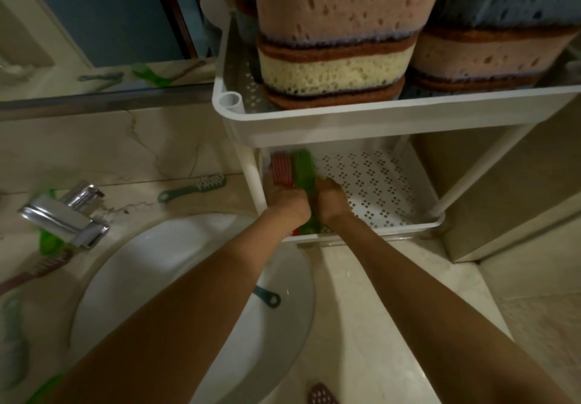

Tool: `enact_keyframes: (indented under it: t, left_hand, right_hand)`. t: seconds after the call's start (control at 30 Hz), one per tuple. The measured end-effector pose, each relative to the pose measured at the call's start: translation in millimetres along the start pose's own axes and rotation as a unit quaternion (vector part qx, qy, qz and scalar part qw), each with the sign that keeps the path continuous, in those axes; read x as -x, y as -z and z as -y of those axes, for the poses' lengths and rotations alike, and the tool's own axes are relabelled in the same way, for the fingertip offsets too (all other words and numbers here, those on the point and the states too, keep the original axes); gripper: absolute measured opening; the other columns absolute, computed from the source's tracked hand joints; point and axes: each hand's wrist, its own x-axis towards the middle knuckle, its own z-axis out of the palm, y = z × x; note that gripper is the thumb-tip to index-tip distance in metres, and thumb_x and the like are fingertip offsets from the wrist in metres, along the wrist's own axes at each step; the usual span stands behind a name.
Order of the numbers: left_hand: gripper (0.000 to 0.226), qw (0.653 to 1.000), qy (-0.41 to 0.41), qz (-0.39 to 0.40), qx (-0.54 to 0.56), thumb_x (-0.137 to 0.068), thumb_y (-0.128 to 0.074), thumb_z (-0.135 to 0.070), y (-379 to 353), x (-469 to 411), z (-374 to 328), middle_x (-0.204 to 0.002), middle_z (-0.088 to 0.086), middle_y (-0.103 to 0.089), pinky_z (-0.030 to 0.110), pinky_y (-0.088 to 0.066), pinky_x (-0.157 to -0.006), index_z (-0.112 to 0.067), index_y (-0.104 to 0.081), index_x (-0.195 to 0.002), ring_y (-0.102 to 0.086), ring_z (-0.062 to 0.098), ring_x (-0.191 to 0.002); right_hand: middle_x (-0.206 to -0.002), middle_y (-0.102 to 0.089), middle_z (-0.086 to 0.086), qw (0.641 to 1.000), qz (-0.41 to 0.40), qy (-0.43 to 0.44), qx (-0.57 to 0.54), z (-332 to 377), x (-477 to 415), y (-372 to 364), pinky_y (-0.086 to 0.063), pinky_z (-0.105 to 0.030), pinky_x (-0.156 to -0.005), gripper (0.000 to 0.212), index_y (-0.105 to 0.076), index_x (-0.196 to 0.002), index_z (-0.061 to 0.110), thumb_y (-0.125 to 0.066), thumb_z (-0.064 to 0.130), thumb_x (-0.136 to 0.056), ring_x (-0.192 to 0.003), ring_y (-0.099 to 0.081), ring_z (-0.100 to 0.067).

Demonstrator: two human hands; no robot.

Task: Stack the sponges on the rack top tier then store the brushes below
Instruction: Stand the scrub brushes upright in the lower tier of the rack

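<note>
1. the rack (377, 114) is cut off at 12 and 3 o'clock; its top tier is filled with striped sponges (339, 67), their tops out of frame.
2. at the lower tier's (393, 183) 9 o'clock end a blurred green brush (304, 168) is laid beside a red brush (281, 169).
3. the green brush is gripped by the right hand (331, 199); the left hand (287, 204) is curled at its 9 o'clock, what it holds being hidden.
</note>
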Motion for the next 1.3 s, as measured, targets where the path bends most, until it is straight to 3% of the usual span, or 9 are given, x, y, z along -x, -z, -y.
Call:
enact_keyframes:
  t: [0.17,0.3,0.43,0.63,0.73,0.87,0.97,1.17,1.3]
  left_hand:
    - [0.032,0.999,-0.030,-0.025,-0.015,-0.098,-0.037,-0.017,-3.8,-1.6,1.7,-0.124,0.015,-0.058,0.031,-0.043,-0.098,-0.003,-0.057,-0.118,-0.055,0.027,-0.116]
    - [0.029,0.997,-0.034,-0.062,0.022,-0.094,-0.037,-0.003,-4.2,10.6,-2.8,-0.124,0.020,-0.056,0.035,-0.046,-0.095,0.005,-0.055,-0.116,-0.055,0.031,-0.114]
    - [0.031,0.993,-0.056,-0.097,0.035,-0.089,-0.040,0.006,-5.0,30.0,-6.0,-0.124,0.024,-0.053,0.040,-0.045,-0.091,0.007,-0.055,-0.116,-0.054,0.037,-0.113]
    - [0.031,0.977,-0.132,-0.131,0.107,-0.090,-0.035,0.002,-21.8,67.2,-8.6,-0.117,0.023,-0.059,0.041,-0.046,-0.085,0.002,-0.060,-0.109,-0.056,0.037,-0.106]
    - [0.028,0.961,-0.188,-0.136,0.149,-0.093,-0.035,-0.003,-46.6,94.1,-12.5,-0.111,0.021,-0.063,0.039,-0.045,-0.086,0.001,-0.060,-0.105,-0.057,0.034,-0.105]
    - [0.029,0.961,-0.212,-0.057,0.170,-0.091,-0.041,-0.008,-94.6,126.3,-8.1,-0.120,0.017,-0.062,0.035,-0.043,-0.095,-0.003,-0.060,-0.114,-0.054,0.032,-0.113]
    - [0.030,0.965,-0.205,-0.004,0.164,-0.090,-0.043,-0.007,-122.3,141.7,-2.1,-0.120,0.016,-0.063,0.032,-0.043,-0.094,-0.005,-0.061,-0.113,-0.055,0.031,-0.113]
    - [0.031,0.967,-0.199,0.026,0.157,-0.090,-0.041,-0.007,-135.0,148.6,4.8,-0.121,0.016,-0.062,0.034,-0.044,-0.096,-0.005,-0.061,-0.114,-0.055,0.031,-0.114]
    - [0.031,0.967,-0.194,0.018,0.165,-0.091,-0.040,-0.007,-130.5,146.0,5.5,-0.121,0.015,-0.062,0.033,-0.043,-0.095,-0.005,-0.060,-0.115,-0.054,0.030,-0.113]
  right_hand:
    - [-0.123,-0.057,-0.018,0.999,0.025,-0.012,-0.046,-1.3,4.9,9.9,-0.042,-0.029,-0.089,0.029,-0.054,-0.120,0.001,-0.041,0.008,-0.096,-0.111,-0.055,-0.030]
    - [-0.127,-0.054,-0.022,0.996,0.011,-0.035,-0.082,-4.7,17.0,22.6,-0.040,-0.036,-0.097,0.035,-0.048,-0.126,-0.003,-0.044,0.002,-0.092,-0.117,-0.051,-0.036]
    - [-0.128,-0.055,-0.023,0.989,-0.068,-0.063,-0.117,-14.0,44.5,35.0,-0.035,-0.027,-0.095,0.040,-0.048,-0.127,-0.004,-0.045,-0.004,-0.088,-0.118,-0.052,-0.033]
    - [-0.125,-0.043,-0.022,0.959,-0.226,-0.090,-0.146,-32.8,142.0,42.0,-0.036,-0.028,-0.095,0.041,-0.054,-0.120,-0.002,-0.043,-0.008,-0.082,-0.111,-0.050,-0.034]
    - [-0.123,-0.044,-0.022,0.946,-0.261,-0.144,-0.124,-47.3,197.8,35.4,-0.035,-0.029,-0.091,0.040,-0.054,-0.119,-0.001,-0.048,-0.005,-0.080,-0.110,-0.048,-0.035]
    - [-0.127,-0.044,-0.025,0.936,-0.169,-0.309,-0.003,-88.0,255.5,28.4,-0.032,-0.042,-0.096,0.048,-0.045,-0.127,0.000,-0.056,0.016,-0.083,-0.115,-0.043,-0.041]
    - [-0.127,-0.045,-0.026,0.912,-0.109,-0.394,0.040,-111.8,281.6,24.3,-0.033,-0.044,-0.098,0.045,-0.039,-0.126,-0.002,-0.051,0.018,-0.088,-0.118,-0.044,-0.042]
    - [-0.125,-0.047,-0.022,0.896,-0.058,-0.434,0.071,-137.4,299.6,11.5,-0.039,-0.047,-0.097,0.034,-0.044,-0.121,0.000,-0.041,0.021,-0.095,-0.115,-0.047,-0.041]
    - [-0.125,-0.045,-0.022,0.890,-0.074,-0.447,0.043,-143.6,300.2,5.6,-0.042,-0.046,-0.096,0.037,-0.045,-0.120,0.001,-0.048,0.027,-0.093,-0.113,-0.047,-0.037]
